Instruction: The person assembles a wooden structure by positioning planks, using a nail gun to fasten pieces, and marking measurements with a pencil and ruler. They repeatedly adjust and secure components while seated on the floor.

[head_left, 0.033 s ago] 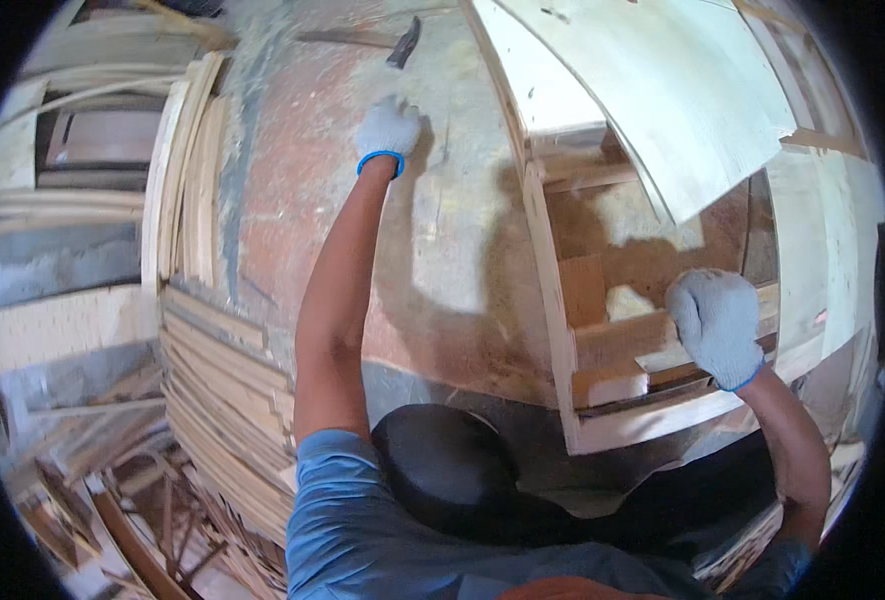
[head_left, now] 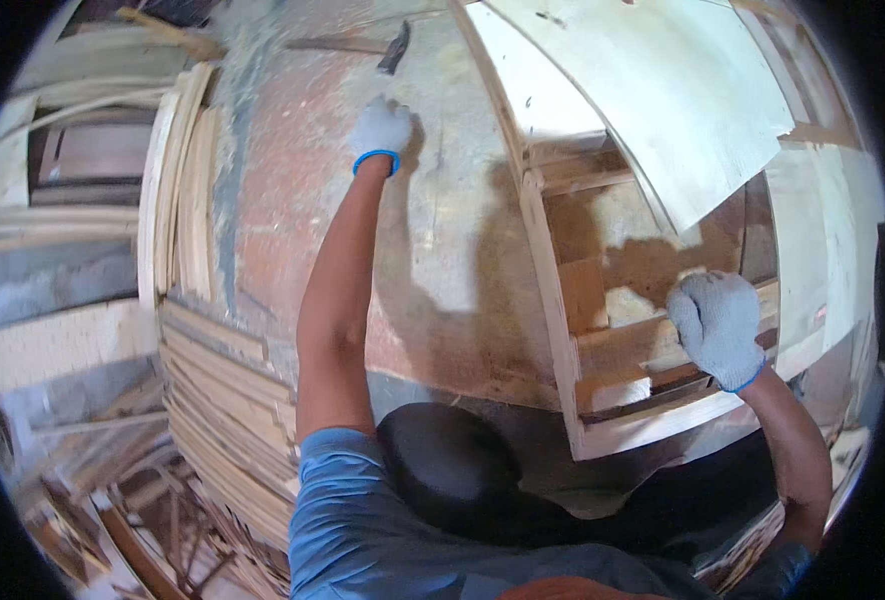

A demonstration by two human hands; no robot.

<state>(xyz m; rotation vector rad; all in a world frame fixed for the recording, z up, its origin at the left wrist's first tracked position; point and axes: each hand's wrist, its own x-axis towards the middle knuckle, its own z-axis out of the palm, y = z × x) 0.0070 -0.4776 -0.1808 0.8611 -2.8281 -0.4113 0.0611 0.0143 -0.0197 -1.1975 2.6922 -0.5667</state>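
My left hand [head_left: 380, 130], in a grey glove with a blue cuff, is stretched far forward over the worn floor. It lies just short of a dark-headed hammer [head_left: 394, 48] and does not touch it; its fingers look curled. My right hand [head_left: 717, 325], gloved the same, rests on a cross slat of a pale wooden frame [head_left: 552, 290] and grips it. A large plywood sheet [head_left: 662, 90] leans over the frame's upper part.
A stack of thin wood strips [head_left: 222, 400] lies at the left, with curved boards [head_left: 177, 180] standing on edge behind it. Scrap sticks [head_left: 132, 510] litter the lower left. A dark rounded shape [head_left: 442, 470] sits close below me.
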